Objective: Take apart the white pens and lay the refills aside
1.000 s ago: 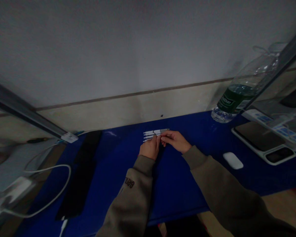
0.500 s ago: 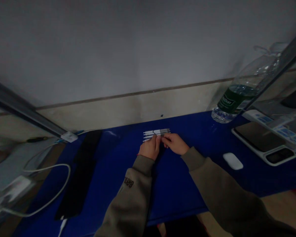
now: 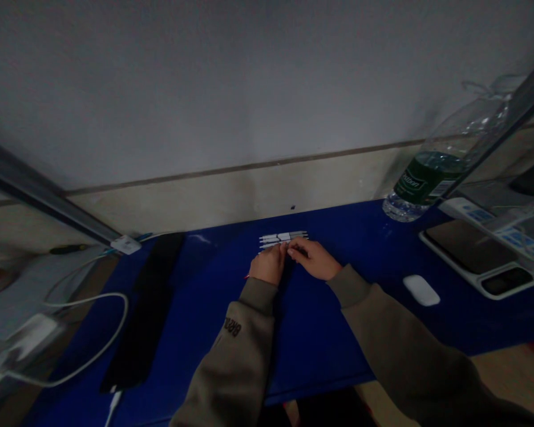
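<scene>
I have the left hand and the right hand close together at the near edge of a row of slim white-and-grey pens, which lie side by side on the blue counter, near the wall. On both hands the fingers are curled well in, thumbs and forefingers meeting or nearly so; whether a pen is pinched between them I cannot tell, since the hands cover the nearer part of the row. I read the step in hand as close fingertip work on the nearest of the pens, perhaps setting it straight alongside the others. From this position, I judge a move calls for small, light finger motion with the wrists low, as the pens lie so near one another that a push on one could roll its neighbours out of line.
</scene>
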`<action>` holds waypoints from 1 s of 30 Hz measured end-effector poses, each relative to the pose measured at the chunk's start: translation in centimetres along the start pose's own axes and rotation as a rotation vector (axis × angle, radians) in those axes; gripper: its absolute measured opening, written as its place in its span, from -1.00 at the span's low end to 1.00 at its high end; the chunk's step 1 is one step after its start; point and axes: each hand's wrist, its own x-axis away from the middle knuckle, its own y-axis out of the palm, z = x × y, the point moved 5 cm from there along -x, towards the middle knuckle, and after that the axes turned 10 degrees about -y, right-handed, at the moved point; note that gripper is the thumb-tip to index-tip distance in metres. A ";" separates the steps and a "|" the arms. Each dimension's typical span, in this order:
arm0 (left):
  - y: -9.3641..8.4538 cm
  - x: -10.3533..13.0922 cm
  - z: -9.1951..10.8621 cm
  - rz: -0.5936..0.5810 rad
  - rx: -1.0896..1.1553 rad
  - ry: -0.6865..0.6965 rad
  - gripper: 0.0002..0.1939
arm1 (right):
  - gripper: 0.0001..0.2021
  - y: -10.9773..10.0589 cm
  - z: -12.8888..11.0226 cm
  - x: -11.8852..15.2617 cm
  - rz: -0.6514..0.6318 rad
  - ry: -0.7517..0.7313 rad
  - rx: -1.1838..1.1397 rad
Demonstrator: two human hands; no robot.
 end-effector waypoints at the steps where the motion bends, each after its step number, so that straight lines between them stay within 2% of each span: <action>1: 0.0 0.1 0.1 0.004 0.009 0.001 -0.52 | -0.75 0.0 0.0 0.0 0.000 0.001 0.032; 4: 0.0 0.3 0.4 0.010 0.022 0.013 -0.54 | -0.66 -0.2 0.2 0.0 0.014 0.050 0.102; 7: 0.1 0.2 0.3 0.016 0.016 0.014 -0.48 | -0.54 -0.2 0.2 0.1 0.006 0.098 0.121; 12: -0.1 0.0 -0.5 0.016 0.016 -0.048 -0.34 | -0.72 0.2 -0.2 0.0 -0.047 0.007 0.060; 15: -0.4 0.3 0.0 0.049 0.075 0.012 -0.42 | -0.72 0.3 0.1 -0.1 -0.033 -0.023 0.097; 18: -0.5 0.8 0.8 0.072 0.115 0.083 -0.55 | -0.60 0.2 1.0 0.0 -0.010 0.060 0.114; 21: -0.3 0.7 0.8 0.070 0.075 0.068 -0.58 | -0.55 0.2 1.3 0.2 -0.002 0.126 0.062; 26: -0.2 -0.2 -0.7 0.069 0.003 -0.048 -0.41 | -0.70 0.6 0.2 0.2 -0.072 0.037 -0.047; 30: -0.5 -0.2 -0.9 0.086 0.017 -0.033 -0.38 | -0.80 0.9 -0.4 0.1 -0.084 -0.041 -0.041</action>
